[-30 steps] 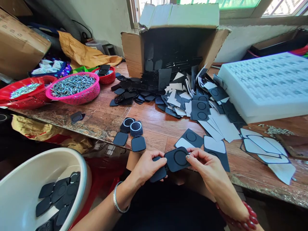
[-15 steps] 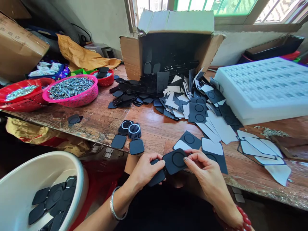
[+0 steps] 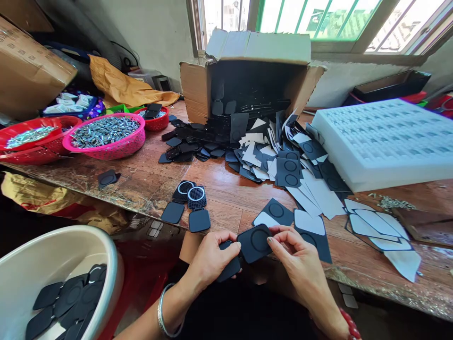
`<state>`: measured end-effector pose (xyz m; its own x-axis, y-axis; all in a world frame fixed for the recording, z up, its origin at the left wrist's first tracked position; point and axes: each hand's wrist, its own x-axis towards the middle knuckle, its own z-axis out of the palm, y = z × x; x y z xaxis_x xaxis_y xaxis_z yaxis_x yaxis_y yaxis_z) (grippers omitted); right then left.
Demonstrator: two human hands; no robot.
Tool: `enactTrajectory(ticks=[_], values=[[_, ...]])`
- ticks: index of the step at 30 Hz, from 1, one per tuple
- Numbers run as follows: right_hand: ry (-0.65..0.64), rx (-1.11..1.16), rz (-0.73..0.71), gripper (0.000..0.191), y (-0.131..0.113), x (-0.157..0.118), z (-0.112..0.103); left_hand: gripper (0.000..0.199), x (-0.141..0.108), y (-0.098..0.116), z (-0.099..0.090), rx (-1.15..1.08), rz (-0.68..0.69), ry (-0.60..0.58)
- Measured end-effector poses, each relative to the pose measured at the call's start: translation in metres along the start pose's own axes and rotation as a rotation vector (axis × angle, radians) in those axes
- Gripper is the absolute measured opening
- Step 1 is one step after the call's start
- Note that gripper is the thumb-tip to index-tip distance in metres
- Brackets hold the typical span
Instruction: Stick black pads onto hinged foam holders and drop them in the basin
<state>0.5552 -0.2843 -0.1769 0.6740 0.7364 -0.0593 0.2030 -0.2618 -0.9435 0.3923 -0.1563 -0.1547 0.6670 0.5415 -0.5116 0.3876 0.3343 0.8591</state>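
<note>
Just over the bench's front edge, I have the black two-panel piece (image 3: 257,242) held open between both hands. My left hand (image 3: 214,257) grips its nearer panel and the hinge end, thumb on top and a fingertip showing beneath. My right hand (image 3: 300,257) pinches the far edge of the ring-marked panel between thumb and fingertips, its other fingers curled. Low on my left, a cream basin (image 3: 21,274) holds more black pieces (image 3: 71,300).

On the bench (image 3: 152,184), just beyond my left hand, I see two hinged pieces (image 3: 199,220) lying open, white rings on their gridded halves. Past my right hand lie two part-white dark sheets (image 3: 276,211), with white cut shapes (image 3: 382,224) overlapping farther right.

Farther off to the left, I make out a pink basket (image 3: 116,152) full of metal pins (image 3: 106,130). Across the middle spreads a heap of ring-marked sheets (image 3: 288,172) beside dark plates (image 3: 184,146), at the mouth of a carton (image 3: 194,92). To its right sits a white foam tray (image 3: 399,174). Behind everything is a barred window (image 3: 318,19).
</note>
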Motion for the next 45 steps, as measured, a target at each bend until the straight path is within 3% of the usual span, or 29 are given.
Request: enactTrajectory(ticks=[10,15,18,20,24,29,32,34,36,39,42,45], values=[[0.013,-0.145,-0.134,0.032,-0.012,0.000,0.005,0.026,0.000,-0.004,-0.001,-0.002,0.029,-0.011],[0.014,-0.470,-0.236,0.039,-0.018,0.000,0.000,0.028,-0.006,-0.006,0.000,0.053,0.080,0.015],[0.078,-0.654,-0.214,0.049,-0.017,0.003,-0.007,0.031,-0.006,-0.007,-0.001,-0.001,0.081,0.007],[0.073,-0.583,-0.150,0.048,-0.017,0.004,-0.008,0.034,-0.006,-0.008,-0.001,-0.055,0.076,-0.005],[-0.122,-0.205,-0.082,0.040,-0.020,-0.001,0.007,0.032,-0.008,-0.012,-0.001,-0.035,0.122,-0.083],[-0.023,-0.003,-0.024,0.048,-0.013,-0.014,0.033,0.040,-0.018,-0.022,-0.002,-0.040,0.067,-0.266],[-0.071,0.135,0.125,0.052,-0.009,-0.016,0.039,0.057,-0.025,-0.029,-0.001,-0.141,0.026,-0.235],[-0.166,0.133,0.136,0.048,-0.011,-0.016,0.039,0.066,-0.027,-0.034,-0.001,-0.193,0.001,-0.208],[-0.232,0.051,0.016,0.041,-0.015,-0.017,0.039,0.066,-0.030,-0.039,0.000,-0.220,-0.001,-0.225],[-0.190,-0.048,-0.121,0.041,-0.018,-0.020,0.043,0.064,-0.034,-0.043,-0.001,-0.254,0.014,-0.286],[-0.107,0.049,-0.014,0.052,-0.019,-0.024,0.051,0.066,-0.040,-0.046,-0.005,-0.283,0.030,-0.259],[-0.235,0.156,0.124,0.053,-0.024,-0.028,0.061,0.069,-0.046,-0.050,-0.013,-0.275,0.080,-0.206]])
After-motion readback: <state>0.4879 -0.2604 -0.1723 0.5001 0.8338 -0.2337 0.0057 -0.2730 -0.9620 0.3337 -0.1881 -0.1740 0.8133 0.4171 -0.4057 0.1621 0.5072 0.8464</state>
